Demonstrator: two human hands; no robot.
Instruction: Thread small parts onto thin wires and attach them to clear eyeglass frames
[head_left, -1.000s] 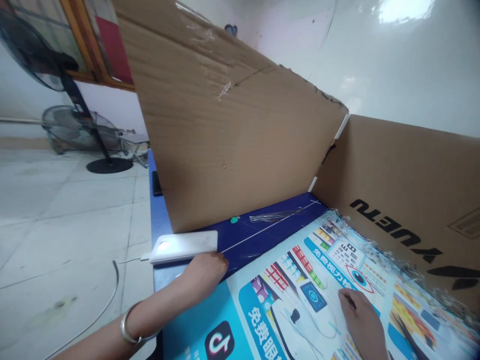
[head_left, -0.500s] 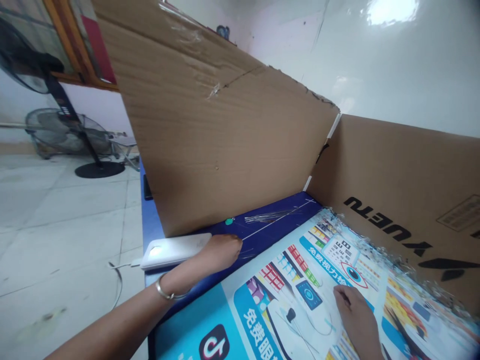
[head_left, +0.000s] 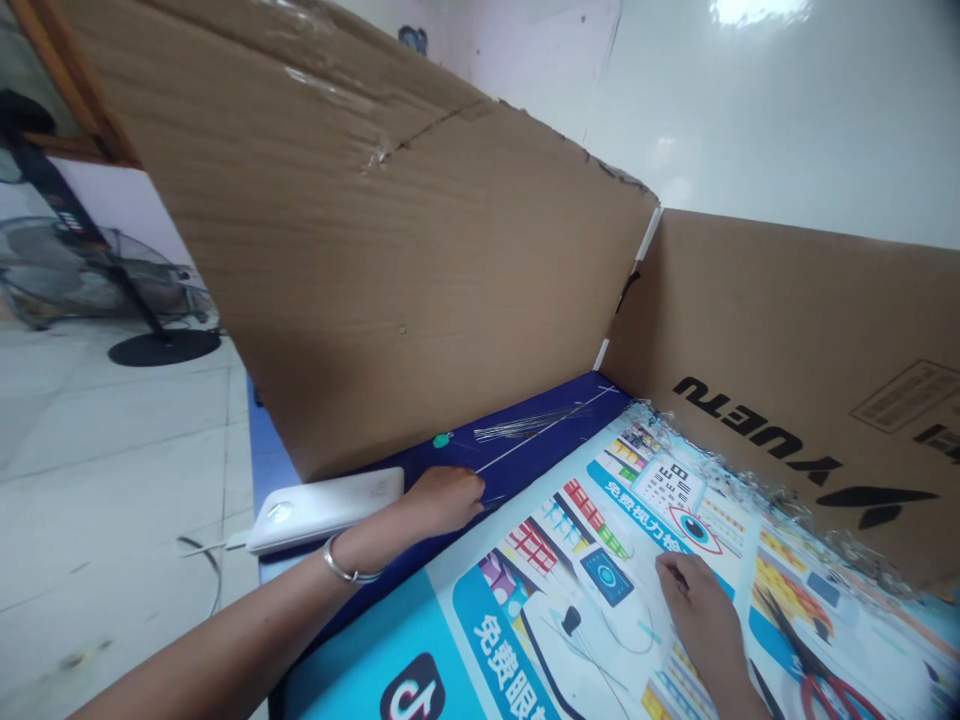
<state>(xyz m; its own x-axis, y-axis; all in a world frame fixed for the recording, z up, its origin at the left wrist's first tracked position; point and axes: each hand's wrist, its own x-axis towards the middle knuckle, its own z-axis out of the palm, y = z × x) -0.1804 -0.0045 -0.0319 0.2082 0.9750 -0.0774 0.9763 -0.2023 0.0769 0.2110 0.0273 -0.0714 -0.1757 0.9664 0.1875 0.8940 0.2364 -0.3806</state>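
Note:
My left hand, with a bangle at the wrist, is closed over the dark blue strip of the table, just right of a white power bank. Whatever its fingers hold is too small to make out. Beyond it lies a bundle of thin wires beside a white line. Above the printed poster, my right hand is curled with its fingers together; anything in them is hidden. Scissors with red handles lie to the right of that hand.
Brown cardboard panels stand upright behind and to the right. Small clear scraps line the poster's far edge. A green piece lies near the cardboard. A cable hangs at the left, with a fan on the floor.
The view has shifted, sliding the scene left and showing more of the scissors at the right. Both hands keep nearly the same closed poses over the table.

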